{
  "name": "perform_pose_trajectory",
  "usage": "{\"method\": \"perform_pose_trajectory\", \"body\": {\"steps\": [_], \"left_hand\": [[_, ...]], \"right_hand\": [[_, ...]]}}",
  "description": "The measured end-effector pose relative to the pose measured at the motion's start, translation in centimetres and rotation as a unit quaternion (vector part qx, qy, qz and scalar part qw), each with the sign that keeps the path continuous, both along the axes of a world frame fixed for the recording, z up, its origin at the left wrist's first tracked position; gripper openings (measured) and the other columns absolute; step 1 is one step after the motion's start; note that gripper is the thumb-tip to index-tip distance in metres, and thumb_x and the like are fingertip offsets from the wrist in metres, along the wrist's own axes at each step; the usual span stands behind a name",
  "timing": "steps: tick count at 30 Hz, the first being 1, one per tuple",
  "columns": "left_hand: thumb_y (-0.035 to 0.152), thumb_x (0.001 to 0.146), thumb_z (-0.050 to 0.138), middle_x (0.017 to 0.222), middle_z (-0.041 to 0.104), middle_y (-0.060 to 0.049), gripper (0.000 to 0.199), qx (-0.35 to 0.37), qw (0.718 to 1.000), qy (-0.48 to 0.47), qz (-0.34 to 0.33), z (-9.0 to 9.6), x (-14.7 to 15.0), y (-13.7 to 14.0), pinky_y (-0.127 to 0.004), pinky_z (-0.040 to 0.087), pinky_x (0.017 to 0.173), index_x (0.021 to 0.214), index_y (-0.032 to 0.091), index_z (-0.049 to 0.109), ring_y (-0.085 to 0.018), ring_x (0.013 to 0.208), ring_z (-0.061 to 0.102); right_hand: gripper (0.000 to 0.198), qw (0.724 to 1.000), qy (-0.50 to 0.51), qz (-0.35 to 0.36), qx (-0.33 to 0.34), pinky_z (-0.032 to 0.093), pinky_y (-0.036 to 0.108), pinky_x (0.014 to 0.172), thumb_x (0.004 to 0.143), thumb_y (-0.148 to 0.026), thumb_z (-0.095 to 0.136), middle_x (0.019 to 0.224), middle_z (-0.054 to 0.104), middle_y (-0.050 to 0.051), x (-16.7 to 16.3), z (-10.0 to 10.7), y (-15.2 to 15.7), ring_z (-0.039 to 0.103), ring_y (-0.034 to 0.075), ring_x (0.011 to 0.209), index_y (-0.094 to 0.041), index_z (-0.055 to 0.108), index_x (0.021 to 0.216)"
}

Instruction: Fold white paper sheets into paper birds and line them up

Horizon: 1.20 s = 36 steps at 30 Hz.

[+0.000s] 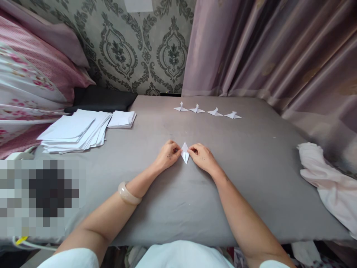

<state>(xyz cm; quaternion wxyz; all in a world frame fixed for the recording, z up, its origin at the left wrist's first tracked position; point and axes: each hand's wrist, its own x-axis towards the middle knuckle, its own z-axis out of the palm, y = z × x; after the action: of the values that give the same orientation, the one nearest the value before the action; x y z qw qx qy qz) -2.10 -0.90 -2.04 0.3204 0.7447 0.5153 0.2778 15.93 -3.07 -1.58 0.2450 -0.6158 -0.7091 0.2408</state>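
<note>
A small diamond of folded white paper (185,153) stands out between my hands, just above or on the grey tabletop; I cannot tell whether it touches. My left hand (169,154) pinches its left corner between thumb and fingers. At the right corner, my right hand (203,157) grips the paper in the same way. A centre crease or slit shows in the lower half of the diamond. Farther back, several folded white paper birds (196,108) stand in a slanting row.
Stacks of white paper sheets (69,130) and a smaller pile of paper squares (122,119) lie at the left. Behind them is a black cushion-like object (106,97). A pale crumpled cloth (329,178) lies along the right edge. Curtains (251,44) hang behind.
</note>
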Motion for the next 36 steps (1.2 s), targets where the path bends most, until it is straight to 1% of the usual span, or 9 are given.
{"method": "perform_pose_trajectory", "body": {"steps": [11,15,18,20,23,27,29,32,36], "left_hand": [[0.019,0.081,0.059,0.087,0.057,-0.006,0.010,0.018,1.000,0.017,0.018,0.2,0.4,-0.3,-0.031,0.049,0.075,0.074,0.013,0.065,-0.013,0.072,0.055],[0.019,0.081,0.058,0.086,0.056,-0.006,0.011,0.024,0.999,0.020,0.018,0.2,0.5,-0.4,-0.031,0.049,0.075,0.073,0.014,0.064,-0.014,0.073,0.055],[0.019,0.081,0.058,0.087,0.056,-0.006,0.010,0.027,0.999,0.029,0.014,-0.1,0.4,-0.3,-0.030,0.048,0.075,0.074,0.014,0.062,-0.014,0.074,0.054],[0.018,0.082,0.058,0.088,0.055,-0.005,0.005,0.047,0.998,0.033,0.010,-0.5,0.4,-0.3,-0.029,0.048,0.076,0.079,0.014,0.060,-0.014,0.076,0.054],[0.018,0.086,0.054,0.095,0.055,-0.006,0.007,0.109,0.993,0.050,-0.023,-0.9,0.3,-0.3,-0.029,0.047,0.079,0.091,0.015,0.059,-0.015,0.085,0.055],[0.016,0.094,0.038,0.102,0.059,-0.009,0.023,0.174,0.965,0.157,-0.115,-0.3,0.3,-0.8,-0.030,0.047,0.082,0.096,0.016,0.061,-0.019,0.095,0.053],[0.013,0.093,0.037,0.103,0.061,-0.009,0.025,0.183,0.948,0.215,-0.150,0.3,0.4,-1.2,-0.031,0.047,0.083,0.100,0.016,0.061,-0.020,0.096,0.053],[0.012,0.091,0.043,0.105,0.062,-0.010,0.022,0.183,0.928,0.271,-0.181,1.2,0.7,-1.8,-0.032,0.047,0.086,0.101,0.015,0.062,-0.022,0.100,0.053],[0.010,0.089,0.044,0.105,0.063,-0.012,0.023,0.162,0.927,0.281,-0.189,1.9,0.8,-2.5,-0.034,0.049,0.084,0.103,0.014,0.062,-0.024,0.100,0.055]], "right_hand": [[0.016,0.998,-0.050,-0.042,-0.011,0.040,0.027,0.072,0.087,-0.028,0.053,0.089,0.064,0.005,-0.9,0.5,-0.1,0.057,0.015,0.072,-0.020,0.066,0.082],[0.017,0.997,-0.059,-0.041,-0.006,0.040,0.027,0.071,0.088,-0.029,0.053,0.088,0.063,0.005,-0.9,0.2,-0.1,0.057,0.015,0.074,-0.020,0.065,0.081],[0.016,0.997,-0.066,-0.038,0.000,0.040,0.028,0.072,0.088,-0.030,0.053,0.088,0.062,0.005,-0.8,-0.1,0.0,0.057,0.016,0.076,-0.020,0.063,0.081],[0.013,0.997,-0.068,-0.041,0.005,0.040,0.027,0.071,0.088,-0.029,0.054,0.089,0.062,0.005,-0.8,-0.1,0.0,0.057,0.016,0.078,-0.020,0.062,0.083],[0.010,0.997,-0.066,-0.037,0.011,0.039,0.027,0.069,0.089,-0.026,0.053,0.095,0.062,0.004,-1.0,0.0,-0.3,0.058,0.016,0.080,-0.021,0.060,0.092],[0.020,0.995,-0.101,-0.004,0.022,0.038,0.027,0.067,0.094,-0.024,0.044,0.106,0.062,0.005,-1.4,0.6,-1.0,0.059,0.017,0.086,-0.024,0.062,0.102],[0.026,0.990,-0.139,0.011,0.023,0.037,0.027,0.066,0.096,-0.023,0.040,0.109,0.061,0.006,-1.6,0.9,-1.3,0.060,0.017,0.087,-0.025,0.063,0.108],[0.032,0.980,-0.195,0.027,0.017,0.037,0.028,0.065,0.096,-0.019,0.036,0.108,0.060,0.007,-1.9,1.3,-1.7,0.060,0.018,0.085,-0.026,0.062,0.113],[0.034,0.972,-0.232,0.031,0.006,0.038,0.030,0.066,0.096,-0.017,0.034,0.108,0.059,0.010,-2.0,1.7,-2.1,0.059,0.020,0.088,-0.024,0.063,0.114]]}}
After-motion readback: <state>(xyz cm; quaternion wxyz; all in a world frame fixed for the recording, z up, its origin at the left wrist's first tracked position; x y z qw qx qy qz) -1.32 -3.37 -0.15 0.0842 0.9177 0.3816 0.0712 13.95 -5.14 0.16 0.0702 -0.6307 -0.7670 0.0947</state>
